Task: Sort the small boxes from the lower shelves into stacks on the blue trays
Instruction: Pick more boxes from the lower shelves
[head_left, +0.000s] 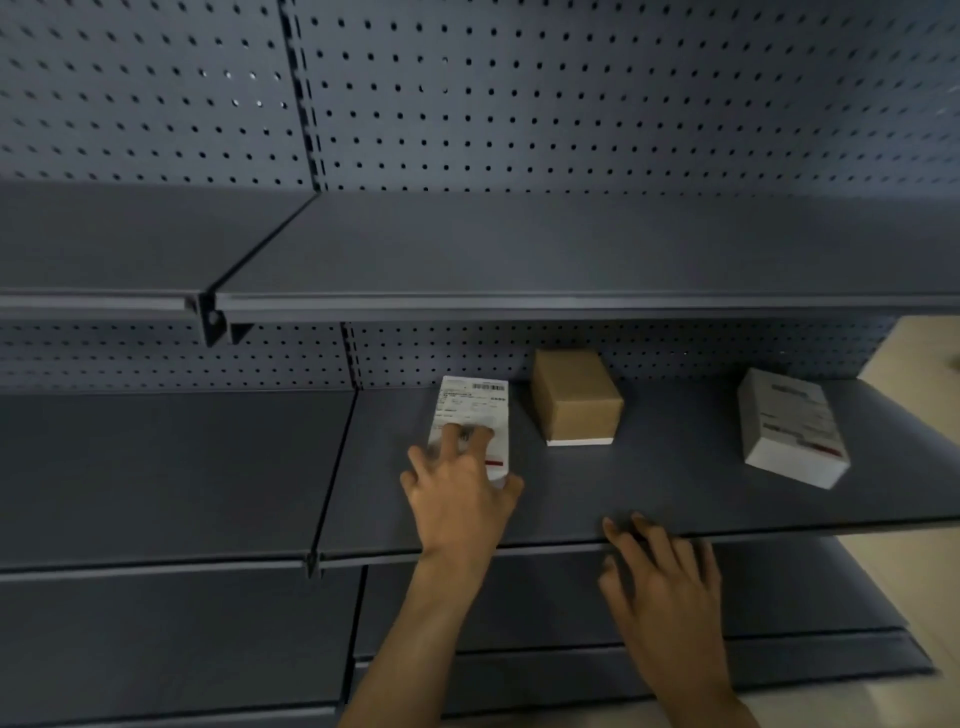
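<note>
Grey steel shelf (649, 483): three boxes on it, two hands at its front.
The left hand (457, 493) lies spread on the near end of the labelled box (475, 405), fingers flat on the label and thumb at its near right corner. Just right, further back, sits the brown box (576, 400). The right hand (665, 582) is spread at the shelf's front edge, holding nothing. Far right, the white box (789, 431) lies skewed.
</note>
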